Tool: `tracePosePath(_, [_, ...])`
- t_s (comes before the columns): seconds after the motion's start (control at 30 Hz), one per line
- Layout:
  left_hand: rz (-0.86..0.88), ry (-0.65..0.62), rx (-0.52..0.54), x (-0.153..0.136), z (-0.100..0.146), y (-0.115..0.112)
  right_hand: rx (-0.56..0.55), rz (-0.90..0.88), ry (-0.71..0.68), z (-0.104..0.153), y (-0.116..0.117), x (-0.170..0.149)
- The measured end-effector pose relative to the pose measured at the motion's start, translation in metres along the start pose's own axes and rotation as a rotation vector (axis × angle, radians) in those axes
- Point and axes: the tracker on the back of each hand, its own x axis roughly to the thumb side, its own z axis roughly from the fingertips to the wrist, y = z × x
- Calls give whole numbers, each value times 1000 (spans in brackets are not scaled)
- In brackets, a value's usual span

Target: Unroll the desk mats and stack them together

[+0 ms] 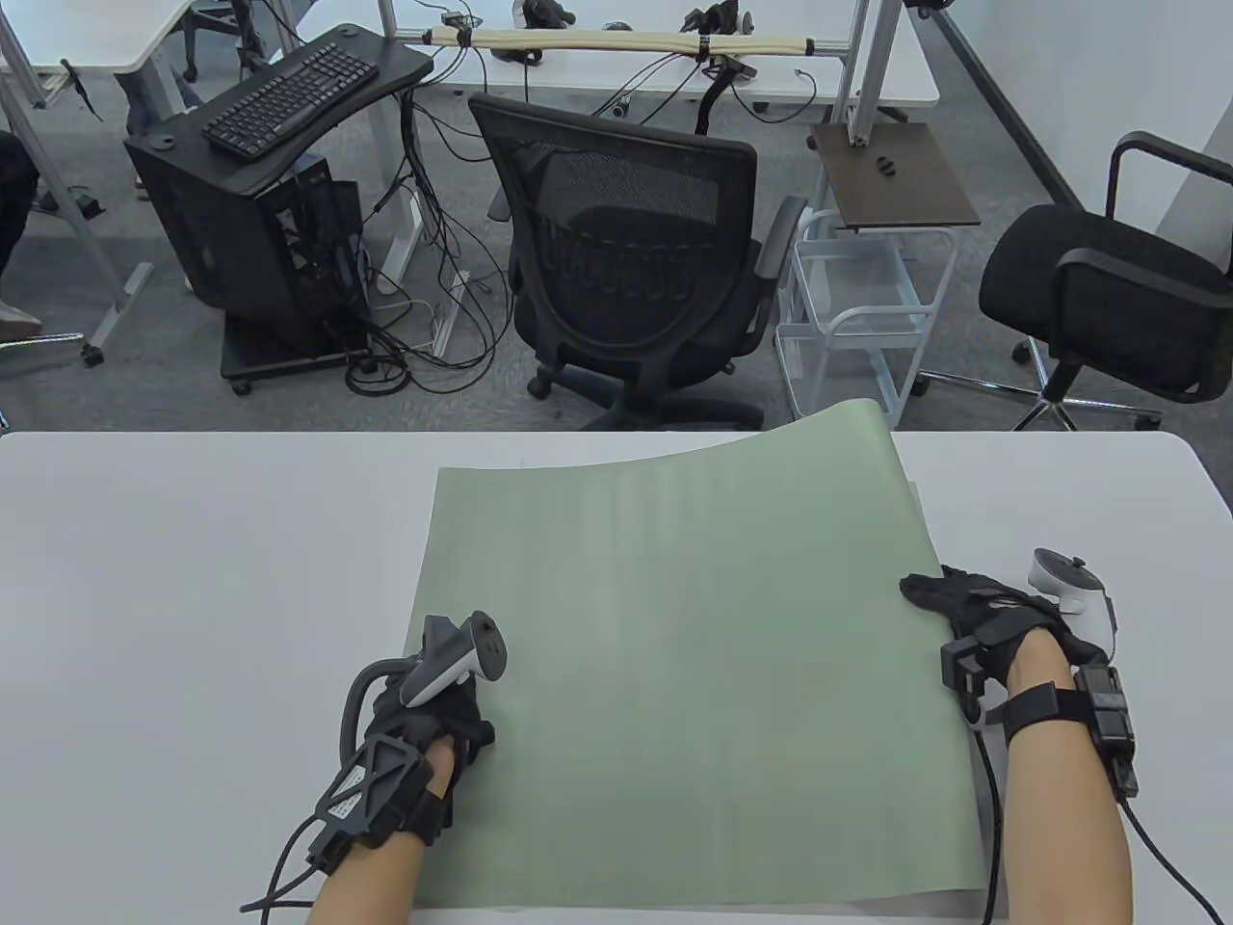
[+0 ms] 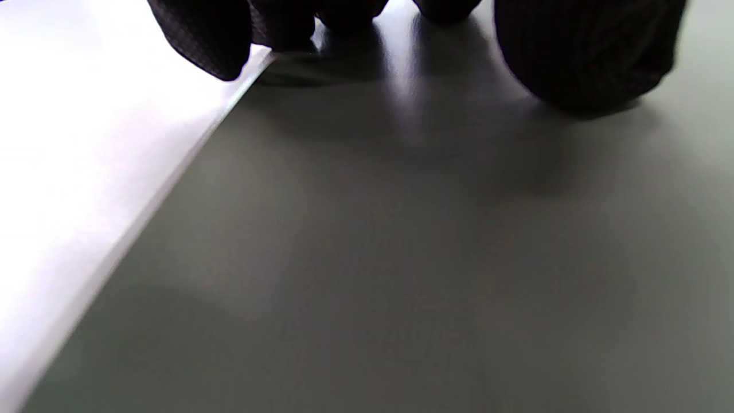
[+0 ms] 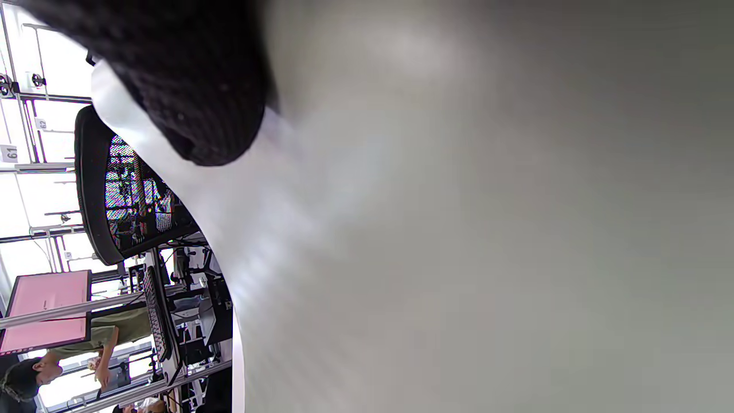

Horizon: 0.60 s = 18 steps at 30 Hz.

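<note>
The green desk mat (image 1: 694, 655) lies unrolled on the white tabletop (image 1: 193, 578), its far right corner curling upward. The left hand (image 1: 429, 713) presses on the mat's left edge — fingers (image 2: 200, 34) reach the border. The right hand (image 1: 983, 617) rests on the right edge — its finger spread cannot be determined.

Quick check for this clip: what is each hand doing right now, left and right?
Left hand: fingers rest on the green mat at its left edge; a grip cannot be told.
Right hand: fingers lie flat on the mat's right edge, holding nothing.
</note>
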Motion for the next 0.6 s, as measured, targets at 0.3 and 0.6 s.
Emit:
tracePosePath(0.3, [-16, -15, 7, 0, -1, 0, -86, 304, -59, 10, 17, 21])
tracePosePath(0.6, [-34, -27, 9, 1, -1, 1, -294, 753, -97, 11, 55, 37])
